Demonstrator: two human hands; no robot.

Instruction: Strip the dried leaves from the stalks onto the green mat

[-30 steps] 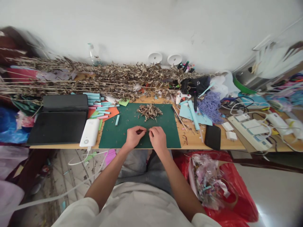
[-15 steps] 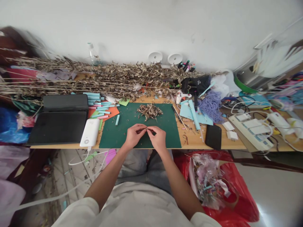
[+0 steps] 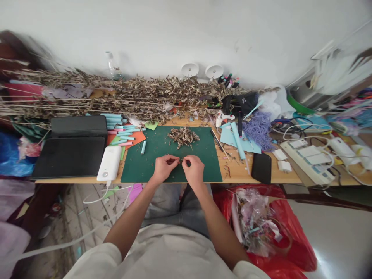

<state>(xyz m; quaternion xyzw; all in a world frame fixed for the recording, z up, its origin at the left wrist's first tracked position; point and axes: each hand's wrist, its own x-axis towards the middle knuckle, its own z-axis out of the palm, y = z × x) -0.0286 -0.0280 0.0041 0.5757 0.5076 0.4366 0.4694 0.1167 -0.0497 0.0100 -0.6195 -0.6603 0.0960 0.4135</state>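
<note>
Both hands meet over the near half of a green cutting mat (image 3: 145, 166). My left hand (image 3: 163, 167) and my right hand (image 3: 193, 169) are closed in pinches, fingertips almost touching, on a small dry brown plant piece (image 3: 180, 159) held between them. Beyond the hands, a small heap of dried leaf bits (image 3: 183, 136) lies on the far half of the mat. A long pile of dried leafy stems (image 3: 122, 95) stretches along the back of the wooden table (image 3: 232, 170).
Left of the mat lie a white power bank (image 3: 109, 163), a black tablet (image 3: 69, 157) and rolled blue paper tubes (image 3: 119, 126). To the right are a black phone (image 3: 260, 167), light blue paper, purple cord (image 3: 258, 130) and a white power strip (image 3: 308, 161). A red bag (image 3: 279, 232) of scraps sits below.
The fingertips of both hands shifted slightly around the small piece, drawing together and then apart a little. Nothing else on the table moved.
</note>
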